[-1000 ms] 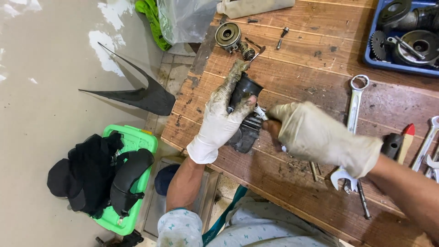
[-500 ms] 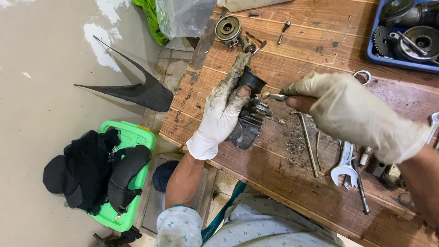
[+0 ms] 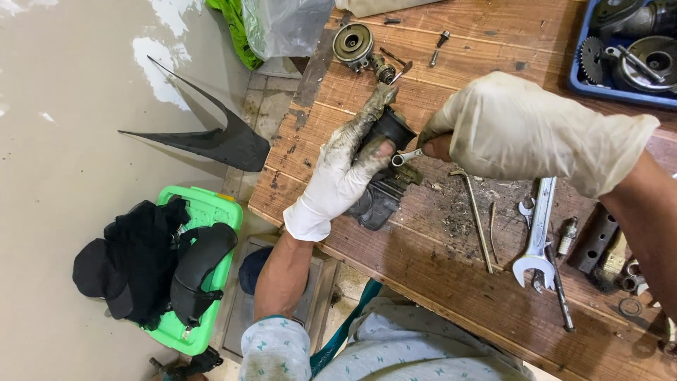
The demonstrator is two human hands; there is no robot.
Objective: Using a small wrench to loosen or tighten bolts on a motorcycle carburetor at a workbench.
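Two gloved hands meet at the middle of the frame over a grimy black metal engine part [image 3: 384, 187] lying on the worn wooden workbench [image 3: 451, 282]. The left hand [image 3: 342, 176], in a grease-smeared white glove, wraps around the part and pins it down, fingers closed over its round upper end. The right hand [image 3: 522, 130], in a cleaner pale glove, is closed on a small silver spanner [image 3: 407, 156] whose ring end sits at the part's top. The part looks still assembled, with dirt crumbs scattered just to its right, so the loosening seems under way rather than finished. Its long axis runs from lower left to upper right, the round mouth pointing toward the upper right. Right of the hands lie a thin bent metal rod [image 3: 477, 219] and a large open-ended wrench [image 3: 537, 236]. Above sits a round grey gear housing [image 3: 355, 44], and a blue plastic tray [image 3: 580, 83] of parts fills the upper right corner.
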